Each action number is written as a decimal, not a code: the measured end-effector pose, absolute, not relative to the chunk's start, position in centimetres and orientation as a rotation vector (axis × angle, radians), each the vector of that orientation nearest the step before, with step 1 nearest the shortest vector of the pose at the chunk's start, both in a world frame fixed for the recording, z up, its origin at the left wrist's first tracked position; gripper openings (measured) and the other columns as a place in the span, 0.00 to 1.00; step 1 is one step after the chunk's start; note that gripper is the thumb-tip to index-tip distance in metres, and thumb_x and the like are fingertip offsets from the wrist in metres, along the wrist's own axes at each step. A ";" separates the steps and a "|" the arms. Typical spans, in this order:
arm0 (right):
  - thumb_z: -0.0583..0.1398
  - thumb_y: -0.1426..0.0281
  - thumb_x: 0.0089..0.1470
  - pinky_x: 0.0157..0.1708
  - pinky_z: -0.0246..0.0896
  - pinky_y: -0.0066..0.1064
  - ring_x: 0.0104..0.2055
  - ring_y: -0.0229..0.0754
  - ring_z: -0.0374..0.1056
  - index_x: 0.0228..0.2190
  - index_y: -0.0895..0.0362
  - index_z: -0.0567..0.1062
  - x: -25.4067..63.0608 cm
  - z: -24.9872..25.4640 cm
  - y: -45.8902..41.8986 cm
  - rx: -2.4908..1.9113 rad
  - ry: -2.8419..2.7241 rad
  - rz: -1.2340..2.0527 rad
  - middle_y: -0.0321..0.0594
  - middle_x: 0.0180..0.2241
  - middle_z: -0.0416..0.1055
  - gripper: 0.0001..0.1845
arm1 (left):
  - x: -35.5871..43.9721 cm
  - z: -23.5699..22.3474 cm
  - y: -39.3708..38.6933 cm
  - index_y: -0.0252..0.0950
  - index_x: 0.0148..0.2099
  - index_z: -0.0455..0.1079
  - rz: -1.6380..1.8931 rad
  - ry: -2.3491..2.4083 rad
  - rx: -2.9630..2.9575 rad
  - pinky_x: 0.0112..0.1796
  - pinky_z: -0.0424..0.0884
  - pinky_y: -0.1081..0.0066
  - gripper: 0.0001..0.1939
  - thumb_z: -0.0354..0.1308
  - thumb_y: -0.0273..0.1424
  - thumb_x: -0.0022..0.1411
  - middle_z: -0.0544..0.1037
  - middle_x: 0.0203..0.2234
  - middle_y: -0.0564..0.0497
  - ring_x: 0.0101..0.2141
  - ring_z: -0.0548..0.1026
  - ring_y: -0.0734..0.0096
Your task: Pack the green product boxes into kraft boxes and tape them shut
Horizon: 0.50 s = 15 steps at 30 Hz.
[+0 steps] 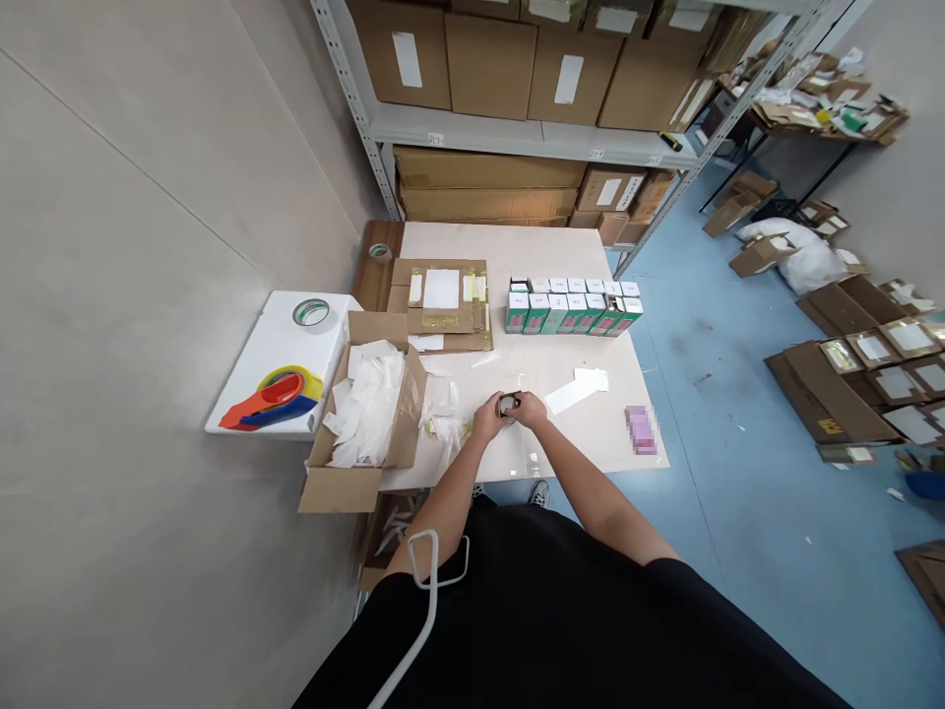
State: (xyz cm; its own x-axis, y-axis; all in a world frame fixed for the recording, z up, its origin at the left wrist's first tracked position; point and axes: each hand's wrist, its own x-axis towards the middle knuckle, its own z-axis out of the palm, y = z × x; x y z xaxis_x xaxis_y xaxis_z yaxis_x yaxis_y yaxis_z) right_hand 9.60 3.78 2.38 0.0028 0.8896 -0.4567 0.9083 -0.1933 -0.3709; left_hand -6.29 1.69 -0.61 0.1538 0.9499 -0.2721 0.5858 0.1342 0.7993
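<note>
Near the table's front edge, my left hand (pixel 488 418) and my right hand (pixel 530 409) are closed on a small round object (pixel 508 404) with a dark rim and a pale middle. It is too small to make out its kind. To the right lie white paper strips (pixel 572 393). Crumpled clear wrapping (pixel 443 418) lies left of my left hand. Beyond my hands, to the right, stands a double row of green-and-white small boxes (pixel 572 313); a few have open tops.
An open carton (pixel 399 481) full of white paper stands at left. Beside it, a white box (pixel 258 340) bears a tape roll (pixel 311 312) and a tape dispenser (pixel 273 397). Flattened cardboard (pixel 403 295) lies behind. A pink blurred stack (pixel 641 430) sits at right; a shelf (pixel 479 128) rises behind.
</note>
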 end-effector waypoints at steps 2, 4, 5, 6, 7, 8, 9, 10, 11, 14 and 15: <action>0.69 0.58 0.51 0.40 0.65 0.29 0.44 0.45 0.73 0.46 0.54 0.81 9.5 2.3 4.2 2.210 1.974 -1.014 0.43 0.48 0.76 0.22 | -6.4 -0.7 1.6 0.44 0.67 0.68 0.535 1.527 1.542 0.57 0.71 0.60 0.41 0.74 0.29 0.51 0.80 0.55 0.48 0.53 0.78 0.54; 0.70 0.58 0.47 0.40 0.66 0.30 0.44 0.45 0.73 0.45 0.54 0.81 9.4 2.1 4.3 2.190 1.986 -1.068 0.43 0.50 0.75 0.24 | -6.5 -0.7 1.5 0.45 0.67 0.68 0.528 1.513 1.528 0.58 0.70 0.59 0.41 0.74 0.30 0.51 0.80 0.55 0.49 0.54 0.78 0.54; 0.71 0.59 0.46 0.40 0.66 0.31 0.44 0.46 0.74 0.45 0.54 0.81 9.5 1.9 4.2 2.180 1.985 -1.091 0.44 0.51 0.74 0.24 | -6.6 -0.7 1.5 0.45 0.68 0.68 0.519 1.509 1.524 0.58 0.70 0.59 0.41 0.74 0.30 0.52 0.80 0.55 0.49 0.54 0.78 0.54; 0.72 0.59 0.44 0.40 0.67 0.31 0.45 0.46 0.74 0.44 0.55 0.81 9.5 1.7 4.1 2.181 1.982 -1.106 0.45 0.52 0.73 0.25 | -6.6 -0.7 1.5 0.45 0.68 0.68 0.508 1.512 1.522 0.58 0.70 0.59 0.41 0.73 0.30 0.52 0.81 0.54 0.49 0.54 0.77 0.54; 0.72 0.60 0.43 0.41 0.68 0.32 0.46 0.46 0.73 0.45 0.55 0.80 9.5 1.6 4.0 2.195 1.977 -1.115 0.45 0.54 0.72 0.26 | -6.5 -0.7 1.5 0.45 0.68 0.67 0.498 1.523 1.520 0.58 0.70 0.59 0.41 0.73 0.30 0.52 0.81 0.54 0.48 0.54 0.77 0.54; 0.73 0.60 0.43 0.42 0.68 0.32 0.47 0.47 0.73 0.45 0.55 0.80 9.5 1.4 3.8 2.221 1.974 -1.118 0.46 0.56 0.71 0.27 | -6.5 -0.7 1.5 0.45 0.68 0.67 0.488 1.537 1.520 0.58 0.70 0.59 0.41 0.73 0.30 0.53 0.81 0.54 0.48 0.54 0.78 0.53; 0.72 0.60 0.43 0.43 0.69 0.33 0.50 0.48 0.73 0.45 0.55 0.79 9.5 1.3 3.7 2.250 1.972 -1.121 0.47 0.58 0.70 0.26 | -6.4 -0.7 1.6 0.45 0.68 0.67 0.480 1.549 1.520 0.58 0.70 0.59 0.41 0.72 0.29 0.53 0.81 0.54 0.48 0.54 0.78 0.53; 0.72 0.59 0.45 0.44 0.69 0.33 0.53 0.49 0.72 0.45 0.55 0.79 9.5 1.2 3.5 2.276 1.971 -1.124 0.47 0.59 0.68 0.25 | -6.3 -0.7 1.6 0.45 0.68 0.67 0.474 1.559 1.521 0.57 0.70 0.59 0.40 0.72 0.29 0.54 0.81 0.54 0.47 0.54 0.78 0.53; 0.71 0.59 0.46 0.46 0.69 0.33 0.55 0.50 0.70 0.44 0.55 0.79 9.5 1.1 3.4 2.294 1.970 -1.125 0.48 0.61 0.67 0.24 | -6.2 -0.7 1.7 0.45 0.68 0.67 0.470 1.564 1.524 0.57 0.71 0.59 0.40 0.71 0.29 0.54 0.81 0.54 0.47 0.53 0.78 0.54; 0.71 0.58 0.47 0.50 0.68 0.37 0.61 0.54 0.67 0.42 0.55 0.78 9.3 1.2 3.3 2.324 1.954 -1.081 0.50 0.66 0.62 0.22 | -6.0 -0.6 1.8 0.44 0.67 0.67 0.434 1.559 1.551 0.55 0.71 0.60 0.38 0.71 0.29 0.55 0.81 0.53 0.47 0.52 0.79 0.54; 0.71 0.59 0.46 0.51 0.67 0.38 0.61 0.55 0.66 0.40 0.56 0.78 9.2 1.4 3.3 2.323 1.956 -1.050 0.51 0.67 0.60 0.21 | -5.9 -0.6 1.8 0.44 0.67 0.67 0.416 1.569 1.557 0.55 0.71 0.60 0.38 0.71 0.29 0.55 0.81 0.53 0.46 0.53 0.79 0.53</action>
State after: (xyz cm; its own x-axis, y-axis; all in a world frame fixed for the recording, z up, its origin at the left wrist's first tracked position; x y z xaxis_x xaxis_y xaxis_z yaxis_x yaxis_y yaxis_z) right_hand 9.25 3.34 1.38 0.0467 0.9026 -0.4279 0.8556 -0.2572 -0.4492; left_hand -5.90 1.80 -0.58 0.1521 0.9301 -0.3342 0.6421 0.1641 0.7489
